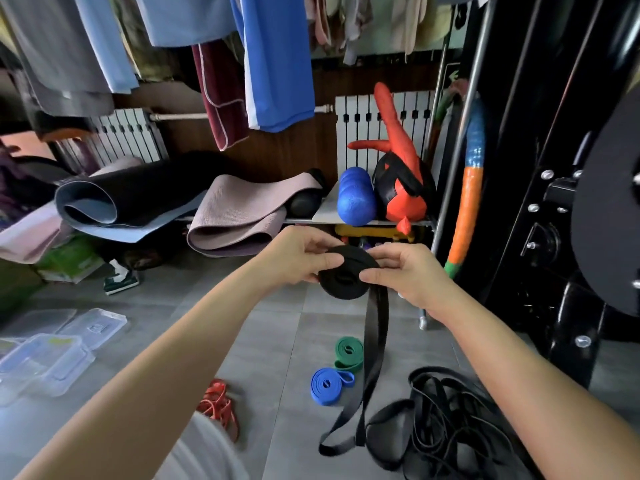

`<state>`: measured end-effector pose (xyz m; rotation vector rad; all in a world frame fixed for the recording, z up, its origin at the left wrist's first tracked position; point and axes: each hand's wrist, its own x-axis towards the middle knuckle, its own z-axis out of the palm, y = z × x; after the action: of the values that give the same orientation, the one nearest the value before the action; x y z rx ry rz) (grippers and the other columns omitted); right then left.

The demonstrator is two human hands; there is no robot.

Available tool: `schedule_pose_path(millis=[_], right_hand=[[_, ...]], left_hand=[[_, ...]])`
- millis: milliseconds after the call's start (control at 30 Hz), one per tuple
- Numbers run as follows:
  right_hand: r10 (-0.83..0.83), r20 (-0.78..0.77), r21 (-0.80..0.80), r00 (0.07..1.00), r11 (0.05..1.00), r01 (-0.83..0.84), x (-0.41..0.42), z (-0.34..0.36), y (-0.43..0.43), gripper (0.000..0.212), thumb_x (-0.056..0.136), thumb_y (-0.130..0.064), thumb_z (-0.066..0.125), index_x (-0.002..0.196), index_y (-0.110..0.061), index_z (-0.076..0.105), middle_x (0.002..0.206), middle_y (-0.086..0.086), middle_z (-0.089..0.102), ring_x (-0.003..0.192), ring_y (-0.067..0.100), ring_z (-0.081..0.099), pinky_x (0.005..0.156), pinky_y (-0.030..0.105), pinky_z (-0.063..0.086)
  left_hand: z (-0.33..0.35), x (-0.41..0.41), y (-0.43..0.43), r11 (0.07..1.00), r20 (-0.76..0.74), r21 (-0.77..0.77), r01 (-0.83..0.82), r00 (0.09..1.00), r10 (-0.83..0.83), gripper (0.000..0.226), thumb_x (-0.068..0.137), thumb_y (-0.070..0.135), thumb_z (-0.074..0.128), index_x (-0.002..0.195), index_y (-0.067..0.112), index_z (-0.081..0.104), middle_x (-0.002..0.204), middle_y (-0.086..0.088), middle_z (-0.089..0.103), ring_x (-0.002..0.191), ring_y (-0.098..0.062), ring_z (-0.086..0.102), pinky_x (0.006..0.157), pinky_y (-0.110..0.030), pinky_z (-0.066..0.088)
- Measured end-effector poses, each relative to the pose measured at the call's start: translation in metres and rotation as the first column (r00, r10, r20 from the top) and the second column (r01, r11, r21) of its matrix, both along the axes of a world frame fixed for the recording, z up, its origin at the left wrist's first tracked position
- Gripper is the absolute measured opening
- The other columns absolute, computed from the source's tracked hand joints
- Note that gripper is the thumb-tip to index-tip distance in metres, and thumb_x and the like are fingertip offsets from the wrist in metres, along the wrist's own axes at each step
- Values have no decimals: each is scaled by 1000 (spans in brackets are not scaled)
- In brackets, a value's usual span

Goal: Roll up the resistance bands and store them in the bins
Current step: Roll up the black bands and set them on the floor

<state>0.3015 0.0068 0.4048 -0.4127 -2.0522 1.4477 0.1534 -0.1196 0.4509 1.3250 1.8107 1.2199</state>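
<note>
Both hands, left [300, 256] and right [401, 271], pinch the half-rolled black band [348, 273]

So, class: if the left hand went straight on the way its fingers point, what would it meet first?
The black band roll, which the left hand grips; beyond it, probably the right hand, though depth is unclear.

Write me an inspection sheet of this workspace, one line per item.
Surface: grey tiled floor.
Job's things: black band half coiled, tail hanging to the floor; green roll and blue roll lying rolled; red band and black pile loose; clear bins at left.
Clutter: yoga mats, shoe.
Hands: left hand and right hand both pinch the black band's coil.
Cables: nothing seen.
Surroundings: hanging clothes, radiator, blue foam roller, black gym machine.
</note>
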Motion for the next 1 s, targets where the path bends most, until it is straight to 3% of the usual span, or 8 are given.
schedule_pose_path(millis=[133,233,367,433,600,867,933,1000], right_hand=[[-21,-10,-27,1000,999,21,3,0,-3,30,73,1,74,90,-23,68,84,-7,71,78,3,67,72,13,52],[-9,5,-24,1000,1000,10,5,-1,-3,30,74,3,73,89,-23,68,81,-7,71,74,1,67,69,12,51],[20,55,-34,998,999,-19,9,-3,-3,30,74,7,71,89,-19,69,76,-10,70,69,-2,66,68,11,51],[29,48,-51,998,998,-27,11,-3,-3,31,74,8,70,90,-19,67,79,-7,70,70,-2,66,68,11,51],[-29,-72,-151,997,988,18,22,-12,-4,31,75,7,68,92,-19,67,75,-16,72,74,-6,66,64,5,46],[-75,-58,-142,996,988,66,25,-38,-9,31,74,4,72,90,-22,68,86,-7,73,82,3,68,74,14,52],[-61,-2,-55,998,997,61,25,-41,-9,33,72,2,74,90,-25,68,85,-9,72,80,2,68,73,13,52],[-43,122,65,992,997,35,25,-45,-8,33,70,-2,78,92,-25,68,85,-9,71,78,1,68,76,15,53]], left_hand=[[-8,5,0,998,-53,20,-57,997,58,14,89,3,59,98,13,65,89,-8,67,75,-11,65,66,-26,58],[-18,7,-1,996,-100,52,-78,992,83,18,88,4,60,105,8,63,93,-8,66,85,-19,66,78,-35,57],[-20,10,-1,998,-412,15,53,910,-42,53,78,11,72,126,23,53,116,-2,62,105,-16,61,93,-32,49],[-20,14,1,997,-493,7,82,867,-68,53,77,8,72,125,25,57,115,2,64,104,-13,61,93,-31,48],[-20,13,-1,988,-117,153,26,993,-8,44,79,-3,67,108,30,64,101,4,69,92,-9,66,76,-27,56],[-62,22,-13,966,343,227,-124,938,40,42,82,-6,63,101,31,65,97,4,71,85,-9,67,62,-26,56],[-72,24,-15,976,223,188,-107,973,63,38,82,-6,63,100,27,59,101,-1,66,86,-12,65,66,-28,56],[-74,21,-16,993,-132,110,-51,989,65,35,80,-1,67,102,24,53,107,0,61,98,-16,61,83,-33,54]])
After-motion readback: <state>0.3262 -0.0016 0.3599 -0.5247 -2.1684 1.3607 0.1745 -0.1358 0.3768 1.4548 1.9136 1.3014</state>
